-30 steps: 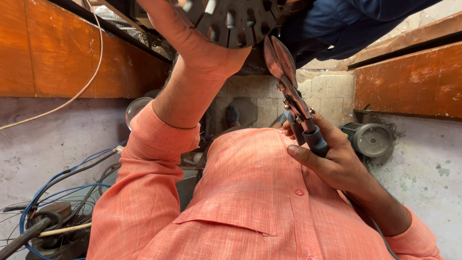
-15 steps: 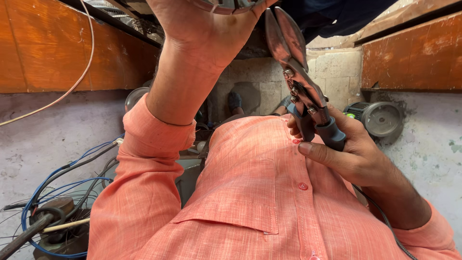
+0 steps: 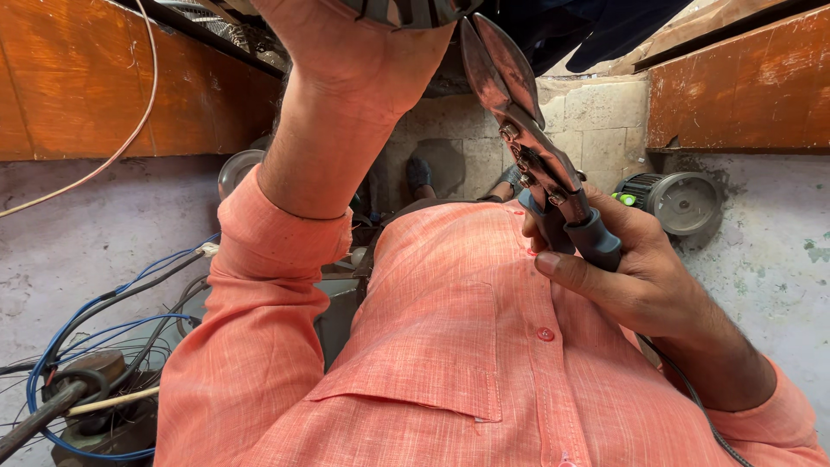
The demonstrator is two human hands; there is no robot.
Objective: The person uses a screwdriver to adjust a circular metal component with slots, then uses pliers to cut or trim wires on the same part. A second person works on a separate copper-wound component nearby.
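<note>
Change since earlier frame: both hands have risen in the view; the dark perforated metal piece (image 3: 406, 10), shown broadly a second ago, is now nearly cut off by the top edge.
Left hand (image 3: 350, 52): raised overhead, palm side toward the camera, grip closed on the lower edge of the dark perforated metal piece; its fingers run out of frame.
Right hand (image 3: 618, 264): grip closed around the grey-blue handles of the tin snips (image 3: 527, 143), held just in front of the chest, thumb laid across the lower handle.
Tin snips: tilted, blades pointing up and left; the blade tips reach the edge of the metal piece near the top of the frame. Whether they bite into it cannot be told.
Hidden or cut off: most of the metal piece; the far side of the snip handles inside the palm.
Clothing: salmon-orange shirt (image 3: 450, 346) with buttons and a chest pocket fills the lower middle of the view.
Surroundings: blue and black cables (image 3: 95, 337) lie coiled on the grey floor at lower left; a round grey motor part with a green fitting (image 3: 679, 201) sits at right; orange-brown boards (image 3: 86, 78) run along both sides.
Labels and signs: not discernible on any item.
</note>
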